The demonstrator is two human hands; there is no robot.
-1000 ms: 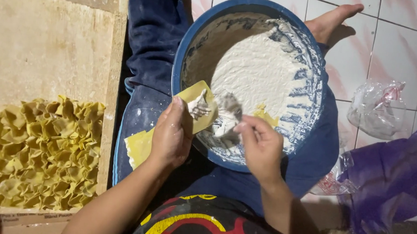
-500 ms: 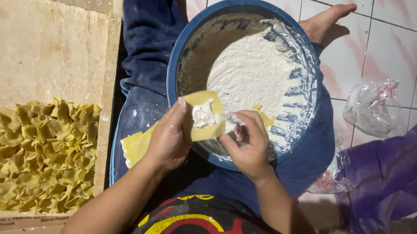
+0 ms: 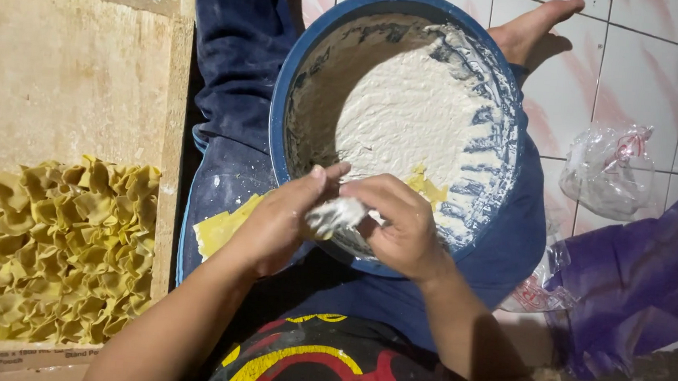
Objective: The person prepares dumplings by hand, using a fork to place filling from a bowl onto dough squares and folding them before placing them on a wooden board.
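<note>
A big blue bowl of white paste filling rests on my lap. Over its near rim my left hand cups a yellow dough wrapper, mostly hidden by the fingers. My right hand presses against it, gripping a paste-coated utensil between the two hands. A stack of flat yellow wrappers lies on my left thigh under the left wrist. A scrap of yellow dough sits in the bowl beside my right hand.
A wooden tray at left holds several folded yellow dumplings in its near half. Clear plastic bags and a purple bag lie on the tiled floor at right. My bare foot shows beyond the bowl.
The open wrapper with a dab of filling has been folded shut inside my left hand. My right hand has moved left against it, and both hands sit closer together.
</note>
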